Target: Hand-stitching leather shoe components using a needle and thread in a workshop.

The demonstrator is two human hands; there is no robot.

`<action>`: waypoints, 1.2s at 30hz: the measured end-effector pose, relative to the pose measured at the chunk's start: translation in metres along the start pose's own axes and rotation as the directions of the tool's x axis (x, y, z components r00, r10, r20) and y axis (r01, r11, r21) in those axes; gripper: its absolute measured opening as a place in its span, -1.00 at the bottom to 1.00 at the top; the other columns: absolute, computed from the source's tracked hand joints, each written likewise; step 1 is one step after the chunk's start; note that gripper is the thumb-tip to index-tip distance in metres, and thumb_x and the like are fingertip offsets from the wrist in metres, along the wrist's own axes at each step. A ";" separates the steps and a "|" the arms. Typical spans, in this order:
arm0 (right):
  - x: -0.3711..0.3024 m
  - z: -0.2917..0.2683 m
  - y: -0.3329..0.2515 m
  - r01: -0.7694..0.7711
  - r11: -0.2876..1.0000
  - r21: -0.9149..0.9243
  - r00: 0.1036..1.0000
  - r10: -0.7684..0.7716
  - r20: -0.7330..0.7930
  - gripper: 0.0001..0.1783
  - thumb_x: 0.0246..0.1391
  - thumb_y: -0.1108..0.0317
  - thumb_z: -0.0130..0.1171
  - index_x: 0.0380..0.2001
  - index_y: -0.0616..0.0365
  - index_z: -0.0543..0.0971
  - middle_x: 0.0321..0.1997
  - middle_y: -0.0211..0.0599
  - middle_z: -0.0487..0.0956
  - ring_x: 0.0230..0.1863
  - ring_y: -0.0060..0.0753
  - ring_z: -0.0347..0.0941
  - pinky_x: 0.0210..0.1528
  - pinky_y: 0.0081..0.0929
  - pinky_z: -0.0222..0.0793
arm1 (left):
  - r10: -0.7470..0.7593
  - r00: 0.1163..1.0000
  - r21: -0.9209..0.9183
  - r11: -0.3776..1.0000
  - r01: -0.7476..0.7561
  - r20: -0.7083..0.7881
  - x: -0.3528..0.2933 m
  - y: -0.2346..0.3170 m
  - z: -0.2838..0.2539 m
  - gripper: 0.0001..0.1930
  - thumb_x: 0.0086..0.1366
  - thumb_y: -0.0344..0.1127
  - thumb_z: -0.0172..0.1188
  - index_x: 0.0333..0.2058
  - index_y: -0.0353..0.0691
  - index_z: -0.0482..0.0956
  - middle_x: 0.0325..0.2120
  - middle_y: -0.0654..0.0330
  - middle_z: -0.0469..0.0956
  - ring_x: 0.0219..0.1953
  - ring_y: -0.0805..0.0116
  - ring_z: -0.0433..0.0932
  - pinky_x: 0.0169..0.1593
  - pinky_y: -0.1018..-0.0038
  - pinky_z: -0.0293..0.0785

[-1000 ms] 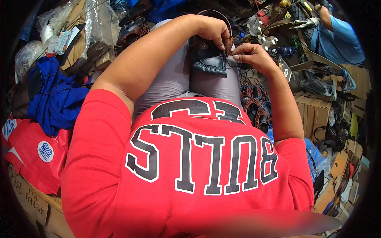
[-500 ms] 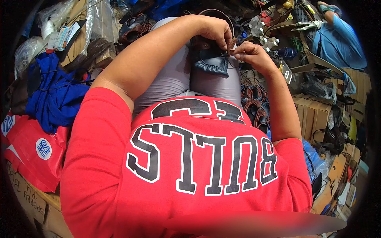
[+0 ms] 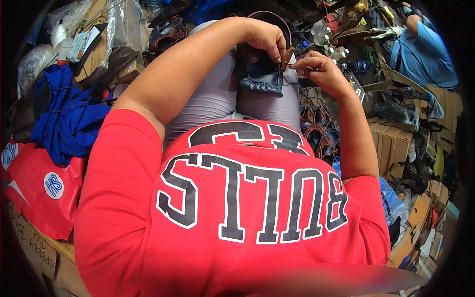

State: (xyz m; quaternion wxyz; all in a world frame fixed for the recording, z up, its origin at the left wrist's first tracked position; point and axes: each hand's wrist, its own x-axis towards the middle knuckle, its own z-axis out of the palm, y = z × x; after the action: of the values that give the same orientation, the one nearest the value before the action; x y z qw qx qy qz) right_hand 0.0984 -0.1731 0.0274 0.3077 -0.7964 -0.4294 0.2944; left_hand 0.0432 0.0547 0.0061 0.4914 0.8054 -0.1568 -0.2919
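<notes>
On my lap rests a dark, glossy leather shoe upper [image 3: 261, 85] with a gathered seam around its toe. A brown leather piece [image 3: 286, 58] stands up at its right edge. My left hand [image 3: 269, 42] reaches over from the far side, fingers closed in a pinch on the brown leather piece. Close by on the right, my right hand [image 3: 319, 69] has its thumb and forefinger pinched near that piece's edge. What sits between those fingertips is too small to make out. A curved dark band [image 3: 272, 14] arches behind the shoe upper.
Blue cloth [image 3: 67, 114] and a red bag [image 3: 47, 190] lie at left, above a cardboard box [image 3: 37, 247]. Small bottles [image 3: 338, 52] and tangled brown straps [image 3: 316, 123] are to the right. Cardboard [image 3: 391, 148] is piled farther right. A person in blue [image 3: 423, 57] is at upper right.
The shoe upper has shifted slightly left, and the brown leather piece shows more of its face. Both hands stay close together. The person in blue has changed posture at upper right.
</notes>
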 end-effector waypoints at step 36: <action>0.005 0.028 0.025 -0.127 0.826 0.549 0.992 0.101 0.076 -0.80 -0.02 0.41 0.25 -0.29 0.23 0.58 -0.30 -0.46 0.55 -0.27 -0.64 0.42 -0.14 -0.64 0.32 | 0.091 0.978 0.111 0.991 -0.071 -0.185 -0.005 -0.009 0.011 -0.72 -0.03 -0.35 0.31 -0.25 -0.11 0.64 -0.41 0.24 0.63 -0.42 0.42 0.54 -0.31 0.46 0.45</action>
State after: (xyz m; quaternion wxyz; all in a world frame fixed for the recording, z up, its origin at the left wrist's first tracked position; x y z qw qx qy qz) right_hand 0.0921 -0.1729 -0.0099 0.4969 -0.6912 -0.2844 0.4409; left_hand 0.0318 0.0535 -0.0037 0.4730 0.8471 -0.1569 -0.1849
